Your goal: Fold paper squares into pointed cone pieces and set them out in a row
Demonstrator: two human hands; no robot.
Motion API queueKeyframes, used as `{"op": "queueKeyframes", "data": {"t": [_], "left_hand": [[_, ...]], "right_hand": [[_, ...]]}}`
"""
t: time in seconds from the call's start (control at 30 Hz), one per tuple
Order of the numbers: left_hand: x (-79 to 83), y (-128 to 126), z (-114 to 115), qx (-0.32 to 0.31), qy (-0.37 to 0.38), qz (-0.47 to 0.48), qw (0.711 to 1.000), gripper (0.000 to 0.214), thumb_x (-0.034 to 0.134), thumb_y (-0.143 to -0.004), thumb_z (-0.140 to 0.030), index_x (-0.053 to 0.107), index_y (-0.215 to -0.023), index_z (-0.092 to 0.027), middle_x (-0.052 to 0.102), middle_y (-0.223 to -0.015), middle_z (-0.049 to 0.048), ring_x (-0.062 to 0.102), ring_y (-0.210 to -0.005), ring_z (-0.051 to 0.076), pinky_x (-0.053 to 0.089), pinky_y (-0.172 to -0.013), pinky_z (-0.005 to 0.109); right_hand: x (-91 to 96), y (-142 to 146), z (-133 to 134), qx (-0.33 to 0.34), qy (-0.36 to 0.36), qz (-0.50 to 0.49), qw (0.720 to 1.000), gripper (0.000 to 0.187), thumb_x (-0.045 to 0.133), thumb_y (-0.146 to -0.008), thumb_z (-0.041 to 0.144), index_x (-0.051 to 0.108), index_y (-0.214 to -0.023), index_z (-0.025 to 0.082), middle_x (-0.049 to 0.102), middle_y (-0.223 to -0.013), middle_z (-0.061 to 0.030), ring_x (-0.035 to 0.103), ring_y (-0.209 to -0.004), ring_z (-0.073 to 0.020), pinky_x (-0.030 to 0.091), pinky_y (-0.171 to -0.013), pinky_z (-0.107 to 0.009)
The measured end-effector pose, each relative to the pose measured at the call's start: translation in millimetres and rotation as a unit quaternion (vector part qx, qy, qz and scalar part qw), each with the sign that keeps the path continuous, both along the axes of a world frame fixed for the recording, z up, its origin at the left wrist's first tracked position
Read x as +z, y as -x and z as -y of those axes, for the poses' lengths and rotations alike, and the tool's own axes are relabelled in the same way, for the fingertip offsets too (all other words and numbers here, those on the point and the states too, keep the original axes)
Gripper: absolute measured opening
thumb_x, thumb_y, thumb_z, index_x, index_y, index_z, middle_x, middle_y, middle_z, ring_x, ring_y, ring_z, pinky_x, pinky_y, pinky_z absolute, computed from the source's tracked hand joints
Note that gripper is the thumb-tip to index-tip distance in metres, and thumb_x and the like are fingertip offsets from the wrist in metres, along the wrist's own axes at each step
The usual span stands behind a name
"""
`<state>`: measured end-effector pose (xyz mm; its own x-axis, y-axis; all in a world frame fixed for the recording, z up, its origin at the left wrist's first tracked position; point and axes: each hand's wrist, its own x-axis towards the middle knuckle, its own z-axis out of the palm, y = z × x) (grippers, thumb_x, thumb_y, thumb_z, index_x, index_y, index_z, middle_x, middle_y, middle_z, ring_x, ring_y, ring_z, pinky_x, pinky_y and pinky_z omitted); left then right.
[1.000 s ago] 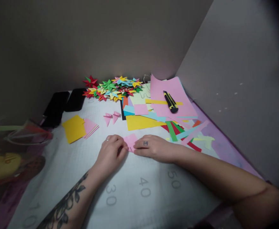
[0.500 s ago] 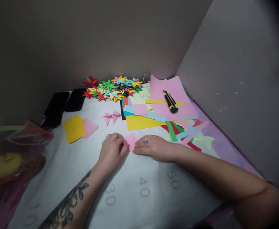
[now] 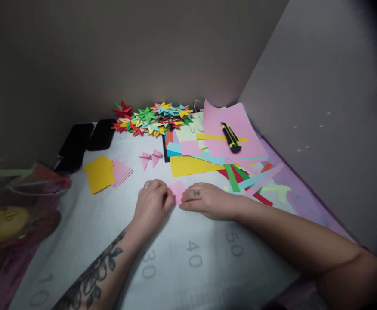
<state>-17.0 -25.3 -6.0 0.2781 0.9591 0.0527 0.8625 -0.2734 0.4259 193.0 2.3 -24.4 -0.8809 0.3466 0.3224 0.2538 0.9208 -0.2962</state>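
A small square of pink paper (image 3: 177, 189) lies on the white mat between my two hands. My left hand (image 3: 154, 200) is closed, its thumb and fingers pinching the paper's left edge. From the other side my right hand (image 3: 204, 199) grips the right edge, fingers pressed together on it. Just beyond them stand two small folded pink paper pieces (image 3: 145, 159). To the left are a stack of yellow paper squares (image 3: 100, 175) and some pink paper squares (image 3: 121, 171) partly under it.
Many-coloured folded paper stars (image 3: 149, 120) are heaped at the back wall. A black and yellow box cutter (image 3: 231, 137) rests on pink sheets (image 3: 249, 148). Paper strips (image 3: 253, 181) lie scattered at the right. Black phone-like objects (image 3: 101, 134) and a clear bag (image 3: 10, 215) are at the left.
Both hands stay on the pink paper with barely any shift. The diagonal line on the paper's near corner seen before no longer shows clearly.
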Motion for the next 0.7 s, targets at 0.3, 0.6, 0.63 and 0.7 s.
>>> {"op": "queueKeyframes", "data": {"t": [0.3,0.6,0.63,0.7], "left_hand": [[-2.0,-0.7,0.5,0.003,-0.014,-0.004,1.000,0.015,0.051,-0.082,-0.025,0.060,-0.072,-0.019,0.058,-0.085,0.0054,0.048,-0.083,0.023,0.039,-0.072,0.035],[-3.2,-0.3,-0.4,0.001,-0.015,0.009,1.000,0.012,0.054,-0.082,-0.027,0.058,-0.074,-0.019,0.057,-0.083,0.0048,0.048,-0.083,0.023,0.039,-0.073,0.035],[-3.4,-0.2,-0.4,0.001,-0.016,0.010,1.000,0.012,0.054,-0.082,-0.027,0.058,-0.074,-0.020,0.057,-0.084,0.0048,0.048,-0.083,0.023,0.039,-0.073,0.035],[-4.0,-0.1,-0.2,0.001,-0.017,0.012,1.000,0.011,0.055,-0.082,-0.027,0.058,-0.075,-0.020,0.057,-0.085,0.0047,0.048,-0.084,0.023,0.039,-0.073,0.036]], "right_hand": [[3.9,0.9,2.0,-0.005,0.013,0.024,1.000,0.031,0.046,-0.086,0.007,0.065,-0.106,0.020,0.068,-0.101,-0.0053,0.057,-0.093,-0.0163,0.045,-0.082,-0.032],[6.1,4.1,3.3,-0.007,0.032,0.024,0.999,0.033,0.042,-0.084,0.006,0.064,-0.104,0.019,0.066,-0.100,-0.0064,0.055,-0.096,-0.0184,0.043,-0.086,-0.034],[6.1,4.5,3.6,-0.007,0.034,0.027,0.999,0.033,0.042,-0.084,0.005,0.064,-0.105,0.019,0.066,-0.100,-0.0065,0.055,-0.097,-0.0185,0.042,-0.086,-0.034],[5.5,5.5,4.6,-0.010,0.036,0.035,0.999,0.033,0.042,-0.086,0.007,0.063,-0.108,0.019,0.066,-0.100,-0.0065,0.054,-0.097,-0.0186,0.042,-0.087,-0.035]]}}
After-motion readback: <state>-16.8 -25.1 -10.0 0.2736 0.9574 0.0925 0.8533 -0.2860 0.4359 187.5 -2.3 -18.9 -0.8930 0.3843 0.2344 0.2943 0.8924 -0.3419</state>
